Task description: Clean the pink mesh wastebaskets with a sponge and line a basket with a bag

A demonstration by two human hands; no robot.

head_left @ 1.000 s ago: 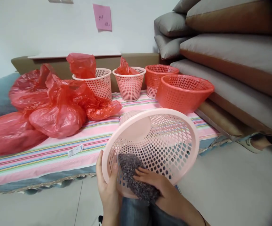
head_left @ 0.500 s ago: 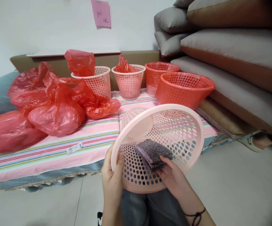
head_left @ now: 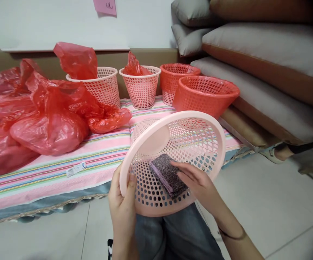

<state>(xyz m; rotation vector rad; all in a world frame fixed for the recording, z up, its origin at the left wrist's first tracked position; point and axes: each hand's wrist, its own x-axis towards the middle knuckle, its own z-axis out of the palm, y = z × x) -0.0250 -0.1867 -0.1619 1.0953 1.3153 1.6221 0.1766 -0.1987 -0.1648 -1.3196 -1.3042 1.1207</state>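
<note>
A pale pink perforated plastic basket (head_left: pixel 149 141) lies tipped on its side, its wide mouth facing me. My left hand (head_left: pixel 122 196) is closed around the left side of its rim, thumb inside. Within the basket, a folded dark grey-purple cloth (head_left: pixel 170 173) with a lilac edge rests on the lower wall. My right hand (head_left: pixel 196 178) reaches into the mouth with its fingers stretched out over the cloth's right side. The fingertips are at the cloth's top, but they are not wrapped round it; whether they press on it I cannot tell.
Red plastic bags (head_left: pixel 50 130) heap up on the left of the striped cover (head_left: pixel 102 153), near a small white label (head_left: pixel 76 169). Behind stand two pink baskets (head_left: pixel 142 90) holding red bags and two red-lined baskets (head_left: pixel 208 95). Large cushions (head_left: pixel 256 47) pile up at right, near a person's foot (head_left: pixel 277 153).
My right hand has loosened from the cloth's near edge and moved over its top with fingers extended. The cloth now lies flatter in the basket. The whole view has shifted slightly.
</note>
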